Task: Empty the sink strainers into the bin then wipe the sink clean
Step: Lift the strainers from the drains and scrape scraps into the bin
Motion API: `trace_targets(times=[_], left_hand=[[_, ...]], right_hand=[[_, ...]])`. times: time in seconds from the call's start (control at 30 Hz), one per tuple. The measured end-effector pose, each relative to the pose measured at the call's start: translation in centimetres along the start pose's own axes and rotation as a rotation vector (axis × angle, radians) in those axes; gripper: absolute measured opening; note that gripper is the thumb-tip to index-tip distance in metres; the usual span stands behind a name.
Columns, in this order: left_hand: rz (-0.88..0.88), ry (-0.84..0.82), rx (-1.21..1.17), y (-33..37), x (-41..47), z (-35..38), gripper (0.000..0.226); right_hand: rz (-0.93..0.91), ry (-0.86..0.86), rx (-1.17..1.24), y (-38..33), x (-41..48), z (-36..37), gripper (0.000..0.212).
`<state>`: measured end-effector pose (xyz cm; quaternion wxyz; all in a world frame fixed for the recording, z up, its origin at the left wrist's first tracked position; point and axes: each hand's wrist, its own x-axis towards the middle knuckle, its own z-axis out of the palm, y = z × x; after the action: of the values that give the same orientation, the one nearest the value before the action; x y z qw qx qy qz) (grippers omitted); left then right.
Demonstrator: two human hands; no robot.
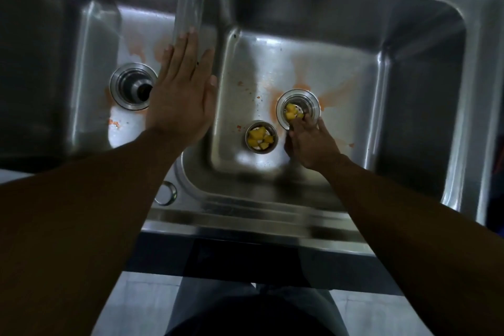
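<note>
In the right basin of the sink (425, 43), the right hand (311, 142) has its fingers on the seated strainer (297, 110), though the grip is unclear. The loose strainer (261, 137) stands just left of this hand, while the left hand (182, 90) lies open and flat over the divider.

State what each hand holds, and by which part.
Right hand: fingers at the near rim of the drain's strainer; grip unclear. Left hand: flat, open, holding nothing.

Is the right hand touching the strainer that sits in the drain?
Touching. The head view shows the right hand with its fingertips on the rim of the strainer, with no gap between them.
</note>
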<state>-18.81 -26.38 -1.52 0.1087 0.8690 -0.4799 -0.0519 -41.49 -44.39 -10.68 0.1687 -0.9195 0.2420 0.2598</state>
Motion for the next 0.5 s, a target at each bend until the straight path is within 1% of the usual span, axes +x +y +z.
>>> trace_targets(times=[0.1,0.2,0.5], left_hand=[[0.001,-0.002,0.003,0.0,0.0,-0.1,0.057],[-0.001,0.0,0.008,0.0,0.0,0.0,0.056],[0.007,0.033,-0.002,0.1,0.0,0.1,0.055]], right_hand=[[0.0,-0.009,-0.034,0.0,0.2,0.4,0.049],[0.003,0.006,-0.046,0.1,0.6,0.5,0.047],[0.054,0.147,-0.011,0.2,1.3,0.0,0.045]])
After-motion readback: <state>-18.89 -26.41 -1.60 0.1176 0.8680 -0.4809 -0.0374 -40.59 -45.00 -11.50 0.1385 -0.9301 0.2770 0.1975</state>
